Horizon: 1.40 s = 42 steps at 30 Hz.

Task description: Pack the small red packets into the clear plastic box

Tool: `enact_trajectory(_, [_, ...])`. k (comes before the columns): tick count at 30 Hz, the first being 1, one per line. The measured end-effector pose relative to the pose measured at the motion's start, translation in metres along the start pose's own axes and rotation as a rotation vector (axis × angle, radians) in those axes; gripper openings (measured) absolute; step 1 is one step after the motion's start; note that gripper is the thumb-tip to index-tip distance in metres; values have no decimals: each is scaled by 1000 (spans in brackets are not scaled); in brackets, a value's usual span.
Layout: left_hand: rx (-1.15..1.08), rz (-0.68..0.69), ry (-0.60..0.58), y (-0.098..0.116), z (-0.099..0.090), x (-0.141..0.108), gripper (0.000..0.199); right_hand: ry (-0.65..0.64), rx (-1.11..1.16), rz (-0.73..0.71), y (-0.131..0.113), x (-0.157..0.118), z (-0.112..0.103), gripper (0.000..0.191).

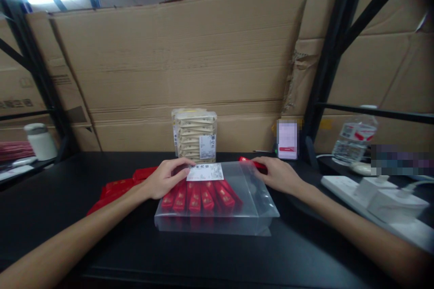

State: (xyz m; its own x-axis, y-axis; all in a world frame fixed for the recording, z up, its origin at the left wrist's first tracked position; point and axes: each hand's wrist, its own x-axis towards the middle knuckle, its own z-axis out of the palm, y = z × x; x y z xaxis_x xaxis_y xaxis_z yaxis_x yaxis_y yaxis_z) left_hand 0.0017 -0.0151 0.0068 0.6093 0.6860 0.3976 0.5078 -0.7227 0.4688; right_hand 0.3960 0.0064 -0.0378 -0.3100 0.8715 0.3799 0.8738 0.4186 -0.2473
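Clear plastic zip bag [252, 207] lies flat on our black table [50, 230], holding a row of slim red packets [195, 198], with a white printed label [205, 172] at its far edge. Our left hand [166, 178] rests on that edge just beside the label, our right hand [280, 175] on the far corner, both loosely curved; whether either pinches the plastic, we cannot tell. More loose red packets [118, 187] lie just left of the bag.

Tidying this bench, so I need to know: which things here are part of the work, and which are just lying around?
In use: left hand, right hand, clear plastic bag, red packets, white printed slip.
Lying about: cream sachet stack, phone, water bottle, power strip.
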Motion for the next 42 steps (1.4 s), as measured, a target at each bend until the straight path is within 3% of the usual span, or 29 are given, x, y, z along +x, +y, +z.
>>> enact_trajectory(7, [0, 42, 56, 0, -2, 0, 37, -36, -21, -15, 1, 1, 3, 39])
enact_trajectory(15, [22, -22, -26, -5, -4, 4, 32, -26, -3, -50, 3, 1, 6, 42])
enact_trajectory(19, [78, -50, 87, -12, -22, 6, 48, -18, 9, -39, 1, 1, 4, 41])
enact_trajectory(22, [306, -195, 152, -22, -47, 4, 58, -6, 40, -33, 1, 0, 2, 39])
enact_trajectory(25, [513, -315, 25, -34, -71, 0, 60, 21, 71, -14, 1, 0, 2, 36])
enact_trajectory(27, [514, -391, -71, -44, -81, -4, 59, 52, 92, 14, 3, 0, 3, 35])
enact_trajectory(32, [447, -622, -368, -70, -83, -10, 76, 156, 151, 91, 12, 4, 10, 32])
enact_trajectory(34, [486, -601, -385, -75, -81, -10, 78, 198, 172, 118, 16, 6, 11, 34])
enact_trajectory(37, [590, -457, -281, -67, -78, -7, 68, 236, 178, 157, 19, 8, 4, 40])
enact_trajectory(40, [658, -274, -105, -41, -71, -1, 48, 240, 95, 218, 19, 7, -12, 36])
enact_trajectory(42, [611, -175, -12, -20, -62, 2, 45, 229, 37, 245, 21, 6, -25, 30])
